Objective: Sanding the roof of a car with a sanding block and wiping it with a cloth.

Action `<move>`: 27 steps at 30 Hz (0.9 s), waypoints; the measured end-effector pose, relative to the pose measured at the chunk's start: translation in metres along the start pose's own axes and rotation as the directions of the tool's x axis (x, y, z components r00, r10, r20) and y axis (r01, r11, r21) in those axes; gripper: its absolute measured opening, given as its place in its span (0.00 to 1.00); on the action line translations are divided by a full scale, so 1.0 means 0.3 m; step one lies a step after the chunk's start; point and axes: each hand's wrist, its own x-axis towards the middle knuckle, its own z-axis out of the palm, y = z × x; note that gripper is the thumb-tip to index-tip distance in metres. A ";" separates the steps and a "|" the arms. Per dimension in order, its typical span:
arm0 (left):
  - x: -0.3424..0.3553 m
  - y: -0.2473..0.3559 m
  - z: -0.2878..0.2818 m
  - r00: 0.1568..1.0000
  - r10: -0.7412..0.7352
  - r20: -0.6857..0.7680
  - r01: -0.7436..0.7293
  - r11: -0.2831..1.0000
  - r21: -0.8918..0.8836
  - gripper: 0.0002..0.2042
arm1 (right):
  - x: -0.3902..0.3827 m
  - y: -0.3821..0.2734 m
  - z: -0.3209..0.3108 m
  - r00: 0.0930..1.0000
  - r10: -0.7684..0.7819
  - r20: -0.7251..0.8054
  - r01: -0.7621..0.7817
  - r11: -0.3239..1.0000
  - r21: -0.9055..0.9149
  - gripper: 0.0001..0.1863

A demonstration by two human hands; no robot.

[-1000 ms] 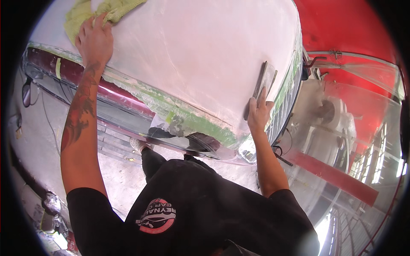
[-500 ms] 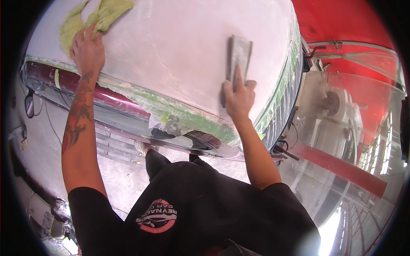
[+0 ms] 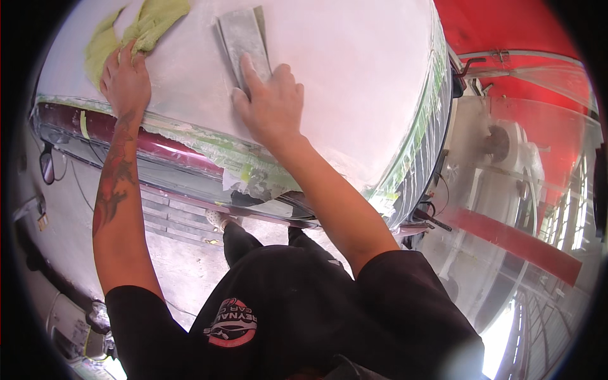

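Observation:
A whitish, primed car panel [image 3: 354, 95] lies below me, bordered by ragged green-and-white masking [image 3: 415, 136] above a maroon strip [image 3: 171, 147]. At the upper left, my left hand [image 3: 125, 85] has its curled fingers on a crumpled yellow-green cloth [image 3: 152, 25]. My right hand [image 3: 269, 104] grips a long, flat grey sanding block [image 3: 240, 35] resting on the middle of the panel, its index finger along the block and the other fingers bent. The block's near end is hidden beneath this hand.
A red panel [image 3: 506, 25] and hazy plastic sheeting [image 3: 506, 190] stand at the right, with a red bar [image 3: 519, 244] lower down. A dark hook-like bracket [image 3: 468, 66] juts beside the car. Grated floor [image 3: 171, 212] shows below the panel's edge, near my feet.
My right hand and the block have swept far left across the panel, from its right side to the middle. My left hand and the cloth sit slightly lower and further left in view.

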 end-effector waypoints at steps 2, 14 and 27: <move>-0.001 -0.014 -0.006 1.000 0.000 0.001 0.000 1.000 0.030 0.18 | -0.132 0.170 -0.062 0.995 0.092 -0.046 -0.095 0.993 -0.067 0.33; 0.019 0.043 -0.008 1.000 -0.020 0.023 0.019 0.999 0.028 0.18 | 0.000 0.164 -0.091 0.963 0.259 -0.072 -0.265 0.961 -0.081 0.32; 0.006 0.047 -0.023 1.000 -0.009 0.002 0.008 0.998 0.070 0.18 | -0.364 0.645 -0.285 0.837 0.540 -0.081 -0.546 0.821 -0.169 0.34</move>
